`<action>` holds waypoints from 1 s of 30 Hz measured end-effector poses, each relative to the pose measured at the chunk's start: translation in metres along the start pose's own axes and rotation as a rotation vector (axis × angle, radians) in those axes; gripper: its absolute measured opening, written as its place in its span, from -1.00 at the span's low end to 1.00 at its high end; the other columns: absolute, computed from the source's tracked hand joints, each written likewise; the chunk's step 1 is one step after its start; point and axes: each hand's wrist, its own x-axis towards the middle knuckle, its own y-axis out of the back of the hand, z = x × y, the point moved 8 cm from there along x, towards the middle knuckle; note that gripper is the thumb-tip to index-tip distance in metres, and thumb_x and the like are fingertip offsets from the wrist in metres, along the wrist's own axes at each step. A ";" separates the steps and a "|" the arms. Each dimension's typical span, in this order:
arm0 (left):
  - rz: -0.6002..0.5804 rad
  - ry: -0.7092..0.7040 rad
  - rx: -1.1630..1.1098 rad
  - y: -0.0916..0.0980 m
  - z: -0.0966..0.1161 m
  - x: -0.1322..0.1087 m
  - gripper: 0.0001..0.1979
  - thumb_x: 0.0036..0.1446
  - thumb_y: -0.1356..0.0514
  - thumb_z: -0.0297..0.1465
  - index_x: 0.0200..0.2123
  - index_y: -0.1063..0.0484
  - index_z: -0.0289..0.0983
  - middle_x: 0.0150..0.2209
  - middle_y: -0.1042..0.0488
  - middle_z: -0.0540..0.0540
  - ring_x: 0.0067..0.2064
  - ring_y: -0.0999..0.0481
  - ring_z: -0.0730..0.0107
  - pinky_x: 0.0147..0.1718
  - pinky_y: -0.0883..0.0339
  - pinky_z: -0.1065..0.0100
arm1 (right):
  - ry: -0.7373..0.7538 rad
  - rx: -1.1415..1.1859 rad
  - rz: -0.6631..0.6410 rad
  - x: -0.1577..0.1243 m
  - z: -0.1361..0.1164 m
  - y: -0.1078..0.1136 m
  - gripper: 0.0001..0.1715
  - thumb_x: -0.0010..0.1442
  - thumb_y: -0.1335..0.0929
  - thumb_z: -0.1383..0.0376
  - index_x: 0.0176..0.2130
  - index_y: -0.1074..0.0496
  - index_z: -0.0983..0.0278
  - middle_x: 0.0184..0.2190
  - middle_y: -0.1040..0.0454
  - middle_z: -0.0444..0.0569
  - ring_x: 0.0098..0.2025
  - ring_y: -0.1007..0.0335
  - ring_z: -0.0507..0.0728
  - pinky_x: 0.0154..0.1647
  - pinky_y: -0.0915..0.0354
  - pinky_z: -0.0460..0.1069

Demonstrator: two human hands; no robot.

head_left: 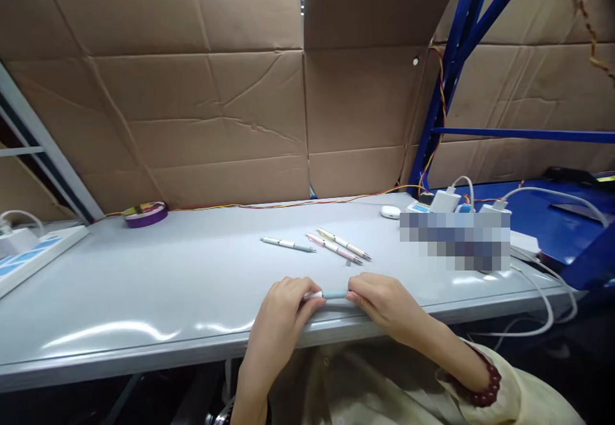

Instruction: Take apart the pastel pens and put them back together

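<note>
Between my two hands, close to the table's front edge, lies a pen [335,295] held level, with a white part on the left and a grey-green barrel on the right. My left hand [286,306] pinches its white end. The other end is in the fingers of my right hand [382,297], which hide the tip. Farther back on the table are a white and grey pen [288,244], a pink pen [334,248] and a cream pen [344,243]. A small grey piece [348,263] sits beside the pink pen's tip.
The grey table [158,265] has a purple tape roll [146,214] at its back left. Power strips stand at the left [38,255] and right, with white chargers [444,201] and cables. A round white object [391,211] is at the back right. Cardboard [216,91] walls the back.
</note>
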 end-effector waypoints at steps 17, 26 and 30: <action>0.110 -0.097 0.019 0.001 0.002 -0.002 -0.93 0.19 -0.10 -0.45 -0.36 -0.30 -0.19 -0.33 -0.42 0.03 -0.25 -0.36 0.29 -0.29 -0.20 0.31 | 0.046 0.052 0.062 0.002 -0.007 0.007 -0.58 0.35 -0.06 0.19 -0.45 -0.25 0.26 -0.52 -0.31 -0.08 -0.47 -0.20 0.06 -0.47 -0.10 -0.08; 0.715 -0.080 -0.245 0.038 0.000 -0.020 -0.57 0.01 -0.30 -0.26 -0.04 -0.25 -0.06 0.01 -0.23 -0.08 0.08 -0.24 0.12 0.05 -0.14 0.11 | 0.022 0.326 0.242 -0.005 0.000 0.024 -0.53 0.34 -0.03 0.11 -0.43 -0.24 0.25 -0.57 -0.27 -0.11 -0.52 -0.17 0.03 -0.50 -0.13 -0.09; 0.730 0.071 -1.010 0.018 -0.020 -0.010 -0.51 0.10 -0.18 -0.13 0.06 -0.09 -0.02 -0.09 -0.28 -0.05 -0.22 -0.45 0.40 -0.19 -0.35 0.34 | 0.022 0.396 0.189 -0.002 -0.006 0.021 -0.62 0.33 -0.08 0.12 -0.34 -0.30 0.25 -0.50 -0.35 -0.08 -0.47 -0.24 0.04 -0.45 -0.19 -0.09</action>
